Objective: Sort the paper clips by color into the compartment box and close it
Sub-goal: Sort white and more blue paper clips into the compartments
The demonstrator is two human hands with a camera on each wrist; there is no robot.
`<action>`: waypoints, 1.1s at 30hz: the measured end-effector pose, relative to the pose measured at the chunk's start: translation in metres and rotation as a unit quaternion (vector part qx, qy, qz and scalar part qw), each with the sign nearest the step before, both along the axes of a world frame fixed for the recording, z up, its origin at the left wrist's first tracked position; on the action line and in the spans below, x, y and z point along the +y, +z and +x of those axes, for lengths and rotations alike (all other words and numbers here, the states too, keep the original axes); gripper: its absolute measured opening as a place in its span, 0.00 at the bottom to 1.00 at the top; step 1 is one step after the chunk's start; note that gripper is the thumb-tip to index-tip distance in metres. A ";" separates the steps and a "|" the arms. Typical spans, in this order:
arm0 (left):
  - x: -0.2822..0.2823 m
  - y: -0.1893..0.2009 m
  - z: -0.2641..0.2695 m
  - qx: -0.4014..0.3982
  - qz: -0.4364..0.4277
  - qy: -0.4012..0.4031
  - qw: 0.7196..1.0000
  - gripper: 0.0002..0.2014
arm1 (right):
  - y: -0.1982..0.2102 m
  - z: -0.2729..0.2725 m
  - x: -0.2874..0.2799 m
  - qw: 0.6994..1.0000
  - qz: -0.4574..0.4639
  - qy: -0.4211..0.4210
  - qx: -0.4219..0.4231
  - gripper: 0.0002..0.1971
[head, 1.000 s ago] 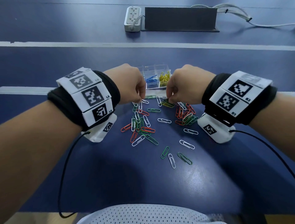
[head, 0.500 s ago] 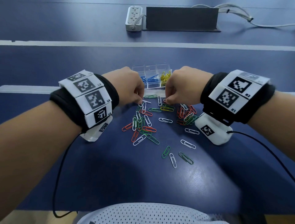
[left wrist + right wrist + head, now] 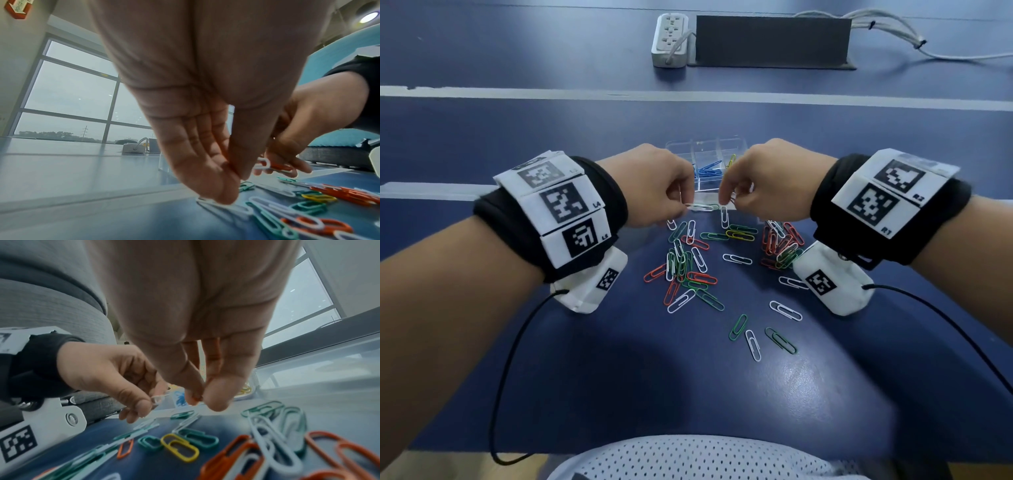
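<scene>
White-coated clip (image 3: 702,206) pinched flat between thumb and fingers of left hand (image 3: 654,185), held level just above the table and just near of the compartment box (image 3: 736,144). Red clip (image 3: 281,167) pinched in thumb and fingertips of right hand (image 3: 770,181), end-on to the white one. Touching or hooked together, cannot tell. Both hands closed on their clips, nothing loose in either palm so far as visible.

Clear plastic box open, past the knuckles: blue clips (image 3: 709,169) in one cell, yellow clips (image 3: 731,159) in the cell to its right. Remaining cells mostly hidden behind the hands.

Step in hand, by judgement: carrying white and red to cells of their own. If linked, slide apart along the wire rather than tugging. Lift clear of the low wall, release low inside the cell to stop bouncing into blue or yellow. Keep one colour per cell.

Plenty left: mixed pile (image 3: 685,267) of white, green and red near-left, tangled cluster (image 3: 780,243) near-right beside the wrist camera, one stray yellow clip (image 3: 738,234) between, singles scattered nearer.

Blue table (image 3: 619,377) with open room left, right and near; near edge well back from the clips. Power strip (image 3: 671,37) and dark panel (image 3: 770,41) far off, no obstacle. Mind the wrist cable (image 3: 510,359) trailing over the near edge.
</scene>
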State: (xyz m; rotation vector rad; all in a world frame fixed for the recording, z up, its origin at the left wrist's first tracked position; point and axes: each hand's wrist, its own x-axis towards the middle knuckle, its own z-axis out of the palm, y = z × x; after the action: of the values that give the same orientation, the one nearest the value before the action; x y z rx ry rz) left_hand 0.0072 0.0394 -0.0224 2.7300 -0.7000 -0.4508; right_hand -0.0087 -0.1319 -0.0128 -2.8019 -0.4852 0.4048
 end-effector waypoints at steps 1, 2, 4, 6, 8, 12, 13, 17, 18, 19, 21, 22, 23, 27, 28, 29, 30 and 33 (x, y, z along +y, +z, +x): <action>0.000 0.000 0.000 0.001 -0.004 -0.001 1.000 0.04 | 0.000 0.000 0.001 1.000 0.000 -0.001 -0.002 0.13; 0.000 -0.001 -0.001 -0.001 -0.005 -0.002 1.000 0.04 | 0.000 0.000 0.002 1.000 0.001 -0.002 -0.007 0.13; 0.000 -0.001 -0.003 -0.011 -0.005 -0.004 1.000 0.03 | 0.000 0.000 0.003 1.000 0.003 -0.004 -0.014 0.12; 0.000 0.001 -0.006 -0.011 -0.008 -0.008 1.000 0.01 | 0.000 -0.002 0.004 1.000 0.007 -0.003 -0.013 0.11; -0.001 0.003 -0.007 -0.002 -0.013 -0.008 1.000 0.04 | 0.001 -0.004 0.004 1.000 0.006 0.001 -0.006 0.07; -0.004 0.008 -0.010 -0.014 -0.072 0.005 0.997 0.11 | 0.002 -0.010 0.005 0.999 -0.039 0.037 0.003 0.07; -0.005 0.009 -0.011 -0.020 -0.089 0.012 0.996 0.11 | 0.000 -0.010 0.005 0.997 -0.051 0.051 -0.003 0.07; -0.005 0.008 -0.010 -0.022 -0.124 0.043 0.991 0.13 | -0.004 -0.011 0.008 0.995 -0.075 0.071 -0.011 0.08; -0.005 0.007 -0.009 -0.020 -0.129 0.047 0.990 0.13 | -0.005 -0.011 0.008 0.994 -0.077 0.075 -0.014 0.08; -0.004 0.005 -0.008 -0.020 -0.130 0.050 0.990 0.14 | -0.005 -0.011 0.008 0.993 -0.080 0.080 -0.017 0.07; -0.005 0.003 -0.007 -0.022 -0.127 0.057 0.990 0.15 | -0.003 -0.011 0.007 0.993 -0.082 0.080 -0.020 0.07; -0.005 0.002 -0.006 -0.019 -0.123 0.065 0.990 0.15 | -0.001 -0.009 0.006 0.995 -0.077 0.067 -0.020 0.07; -0.005 0.002 -0.005 -0.013 -0.118 0.074 0.990 0.15 | 0.003 -0.006 0.005 0.997 -0.063 0.045 -0.022 0.07; -0.007 0.002 -0.004 -0.010 -0.101 0.104 0.989 0.11 | 0.017 0.019 -0.001 0.995 0.033 -0.078 -0.047 0.06; -0.007 0.002 -0.003 -0.014 -0.098 0.107 0.989 0.11 | 0.018 0.025 -0.003 0.993 0.042 -0.094 -0.057 0.06; -0.008 0.003 -0.003 -0.017 -0.094 0.109 0.989 0.11 | 0.017 0.029 -0.003 0.992 0.040 -0.103 -0.065 0.07; -0.008 0.003 -0.003 -0.019 -0.088 0.109 0.990 0.11 | 0.015 0.033 -0.004 0.991 0.033 -0.107 -0.070 0.08; -0.009 0.002 -0.004 -0.030 -0.067 0.091 0.993 0.11 | 0.010 0.040 -0.003 0.991 0.007 -0.111 -0.078 0.10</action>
State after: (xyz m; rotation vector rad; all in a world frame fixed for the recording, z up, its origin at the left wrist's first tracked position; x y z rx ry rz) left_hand 0.0033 0.0304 -0.0201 2.6577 -0.4716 -0.2708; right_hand 0.0310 -0.1351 -0.0032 -2.8451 -0.2034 0.1342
